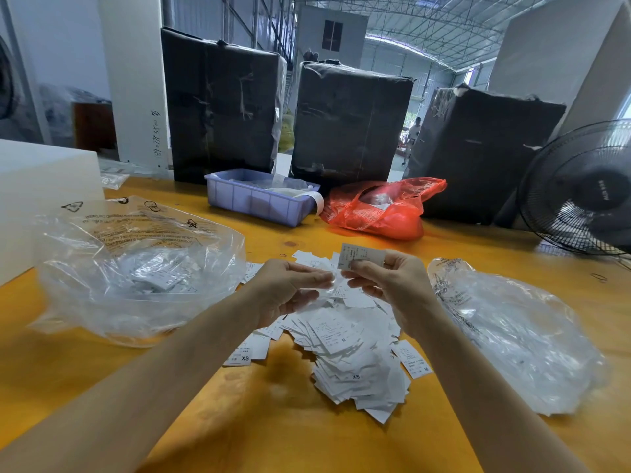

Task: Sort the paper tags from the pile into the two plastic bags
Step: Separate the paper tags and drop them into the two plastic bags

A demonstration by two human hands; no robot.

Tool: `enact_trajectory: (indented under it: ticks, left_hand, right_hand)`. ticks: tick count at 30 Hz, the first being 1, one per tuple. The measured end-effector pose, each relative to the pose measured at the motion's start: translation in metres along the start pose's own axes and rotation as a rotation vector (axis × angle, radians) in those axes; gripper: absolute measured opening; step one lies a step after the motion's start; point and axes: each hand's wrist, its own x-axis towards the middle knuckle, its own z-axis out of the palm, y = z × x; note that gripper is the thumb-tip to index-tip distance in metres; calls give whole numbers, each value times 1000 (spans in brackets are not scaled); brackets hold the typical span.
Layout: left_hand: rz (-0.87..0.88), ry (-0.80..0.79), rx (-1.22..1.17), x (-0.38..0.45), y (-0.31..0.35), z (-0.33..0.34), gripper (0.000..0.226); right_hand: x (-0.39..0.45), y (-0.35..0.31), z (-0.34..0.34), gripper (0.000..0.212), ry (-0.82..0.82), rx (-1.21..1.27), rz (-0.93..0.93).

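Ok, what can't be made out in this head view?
- Small print on the tag the right hand pinches: too small.
- Left hand fingers' hold: blurred.
- Right bag contents: glare and crinkles.
- Blue bin contents: its wall hides them.

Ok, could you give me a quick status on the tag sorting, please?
Right hand pinches one tag; left hand open beside it. Pile remains between both bags. Nothing in the way.

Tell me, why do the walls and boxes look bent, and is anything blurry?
Head view: the wide lens bows the black-wrapped boxes and walls outward at the edges. The tag in the right hand is fairly sharp; the left clear bag looks smeared. Bright daylight washes out the doorway behind.
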Motion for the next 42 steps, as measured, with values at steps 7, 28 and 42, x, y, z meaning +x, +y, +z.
enact_trajectory:
  ticks: [7,28,42]
  left_hand:
    - [-6,-11,-1,-1,0,0,11]
    - [28,70,53,4,-1,0,5]
    - [75,60,82,3,-2,-1,7]
  right_hand:
    - [-1,3,4,15,-34,-61,-19]
    - [-4,1,5,11,-134,-113,-20]
    - [-3,-1,3,15,-132,-149,5]
